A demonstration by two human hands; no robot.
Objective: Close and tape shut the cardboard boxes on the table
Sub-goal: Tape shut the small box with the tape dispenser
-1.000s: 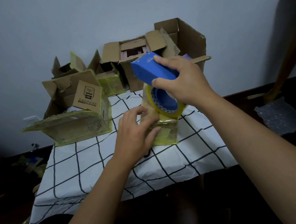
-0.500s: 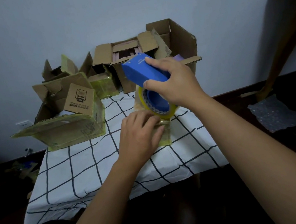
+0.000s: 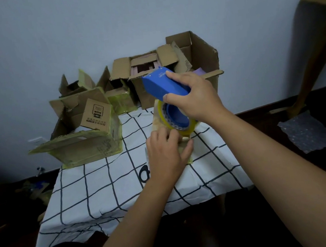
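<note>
right hand (image 3: 194, 96) wrapped around a blue tape dispenser (image 3: 164, 85) with a yellowish roll, held right over a small taped-up box (image 3: 183, 141) mid-table, left hand (image 3: 167, 158) curled over that box's front, pressing it onto the checked tablecloth (image 3: 96, 190), open cardboard boxes (image 3: 88, 131) crowding the back by the wall

Forearms bare, no sleeves showing; hands (image 3: 166, 156) ungloved, no rings.

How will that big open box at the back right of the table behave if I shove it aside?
The big open box probably slides easily on the tablecloth, which may bunch under it. Its flaps stand loose and its rim looks ragged, so the walls likely flex rather than push stiffly. It seems light for its size, though its contents are mostly hidden.
</note>
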